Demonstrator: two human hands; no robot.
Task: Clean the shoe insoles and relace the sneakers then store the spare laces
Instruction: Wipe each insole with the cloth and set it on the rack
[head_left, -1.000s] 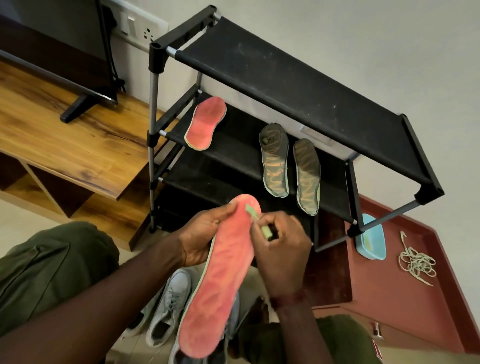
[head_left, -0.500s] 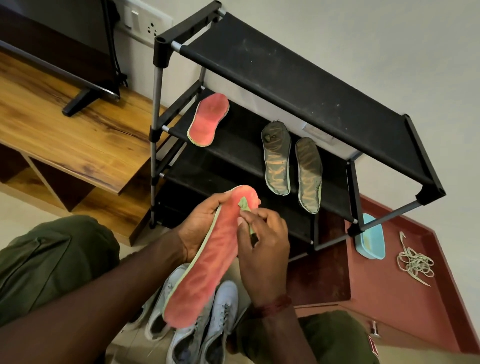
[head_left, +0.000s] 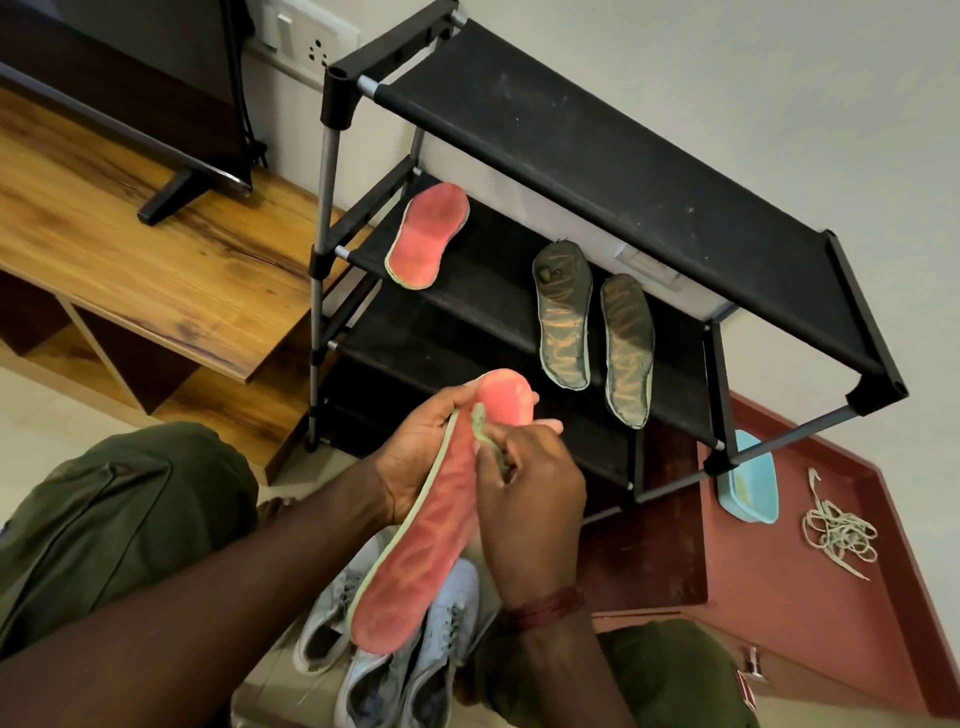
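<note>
We see soft, even light, bright on the pale wall (head_left: 753, 104), with only faint shadows. The black shoe rack (head_left: 623, 171) loses detail in its lower shelves. The brush (head_left: 485, 436) in the right hand (head_left: 530, 504) looks slightly smeared to us, and straight lines bend toward the edges.

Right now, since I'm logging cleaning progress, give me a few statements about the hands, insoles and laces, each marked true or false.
1. The left hand holds a red insole. True.
2. The right hand is empty. False: it grips a green brush against that insole.
3. A second red insole and two dark insoles lie on the shoe rack. True.
4. The laces sit inside the blue tray. False: they lie loose beside it, apart, on the red surface.
</note>
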